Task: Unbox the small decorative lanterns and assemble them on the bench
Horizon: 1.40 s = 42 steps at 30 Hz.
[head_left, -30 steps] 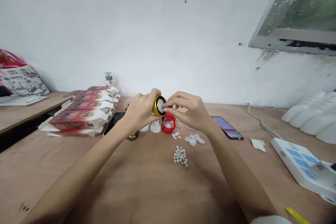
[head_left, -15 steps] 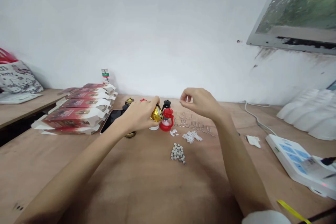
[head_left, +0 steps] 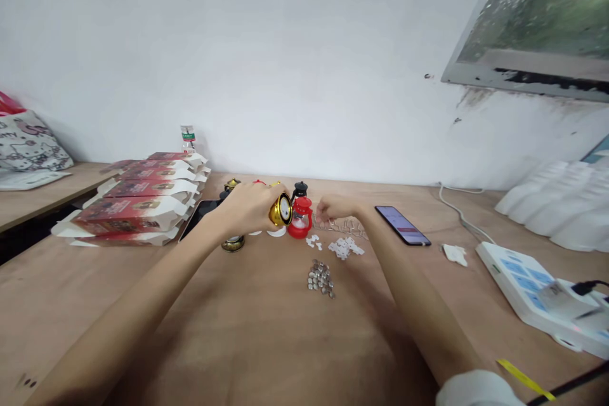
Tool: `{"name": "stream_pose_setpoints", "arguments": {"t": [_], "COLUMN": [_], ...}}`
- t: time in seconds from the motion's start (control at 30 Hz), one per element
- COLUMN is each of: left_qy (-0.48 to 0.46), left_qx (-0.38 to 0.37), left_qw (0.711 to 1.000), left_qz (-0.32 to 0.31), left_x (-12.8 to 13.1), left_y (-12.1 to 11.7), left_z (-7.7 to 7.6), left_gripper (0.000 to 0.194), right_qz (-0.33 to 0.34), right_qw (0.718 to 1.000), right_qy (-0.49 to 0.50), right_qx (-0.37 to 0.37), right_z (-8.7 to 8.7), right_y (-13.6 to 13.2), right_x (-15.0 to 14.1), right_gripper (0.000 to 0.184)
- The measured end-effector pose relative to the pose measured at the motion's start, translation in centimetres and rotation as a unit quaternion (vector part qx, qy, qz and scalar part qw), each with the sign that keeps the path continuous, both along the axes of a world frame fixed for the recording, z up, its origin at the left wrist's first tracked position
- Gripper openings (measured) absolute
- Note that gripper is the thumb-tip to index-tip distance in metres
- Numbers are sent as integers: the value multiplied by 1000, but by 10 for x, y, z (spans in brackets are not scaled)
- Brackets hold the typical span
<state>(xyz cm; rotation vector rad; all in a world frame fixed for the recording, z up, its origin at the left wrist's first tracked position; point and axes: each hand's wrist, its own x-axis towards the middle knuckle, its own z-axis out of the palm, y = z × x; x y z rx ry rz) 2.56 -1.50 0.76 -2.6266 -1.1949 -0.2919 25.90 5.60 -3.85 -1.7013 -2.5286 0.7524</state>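
My left hand (head_left: 250,206) is wrapped round a gold miniature lantern (head_left: 280,209), tipped on its side with its open round base facing right. Close beside it stands a red miniature lantern (head_left: 300,219), upright, with a black lantern (head_left: 300,189) behind. My right hand (head_left: 337,208) is down at a row of thin bent wire pieces (head_left: 349,226), fingertips together among them; whatever they pinch is too small to make out. Small white plastic pieces (head_left: 346,247) and a cluster of silver button cells (head_left: 321,278) lie nearer me. A dark-and-gold lantern (head_left: 233,243) is partly hidden behind my left forearm.
Stacked red and white cartons (head_left: 128,203) stand at the left, with a dark phone or tablet (head_left: 196,219) beside them. On the right lie a lit phone (head_left: 402,225), a crumpled white scrap (head_left: 455,254), a power strip (head_left: 528,292) and stacked white foam shapes (head_left: 556,203).
My right hand has dropped from the air to the wire pieces, uncovering the phone on the right. My left hand has turned the gold lantern so its base shows more.
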Motion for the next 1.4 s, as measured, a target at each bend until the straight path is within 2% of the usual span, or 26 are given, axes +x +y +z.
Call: {"name": "stream_pose_setpoints", "arguments": {"t": [0.1, 0.2, 0.27, 0.33, 0.47, 0.67, 0.77, 0.93, 1.07, 1.23, 1.4], "left_qy": [-2, -30, -55, -80, -111, -106, -98, -83, -71, -85, -94], "left_qx": [20, 49, 68, 89, 129, 168, 167, 161, 162, 170, 147], "left_qw": [1000, 998, 996, 993, 984, 977, 978, 982, 983, 980, 984], "left_qz": [11, 2, -1, -8, -48, -80, -76, -58, -53, -57, -43], "left_x": [0, 1, 1, 1, 0, -1, 0, 2, 4, 3, 6], "left_y": [1, 2, 3, 4, 7, 10, 9, 4, 1, -1, -1], "left_z": [0, -1, -2, -3, -6, -8, -7, -5, -4, -4, -6], "left_gripper": [33, 35, 36, 37, 36, 34, 32, 30, 29, 33, 33], "right_qz": [-18, -12, 33, 74, 101, 83, 76, 86, 89, 87, 99], "right_qw": [994, 951, 922, 908, 896, 884, 876, 894, 894, 891, 893], "right_qy": [56, 216, 309, 352, 364, 368, 374, 356, 361, 364, 350], "right_qx": [92, 221, 230, 216, 232, 277, 294, 257, 250, 257, 264], "right_z": [20, 38, 46, 49, 49, 46, 46, 47, 46, 45, 44], "right_y": [-17, -41, -57, -70, -82, -82, -82, -84, -84, -83, -81], "right_x": [-1, -10, -20, -31, -43, -47, -47, -47, -49, -53, -52], "right_gripper": [12, 19, 21, 17, 12, 13, 12, 10, 7, 8, 9]}}
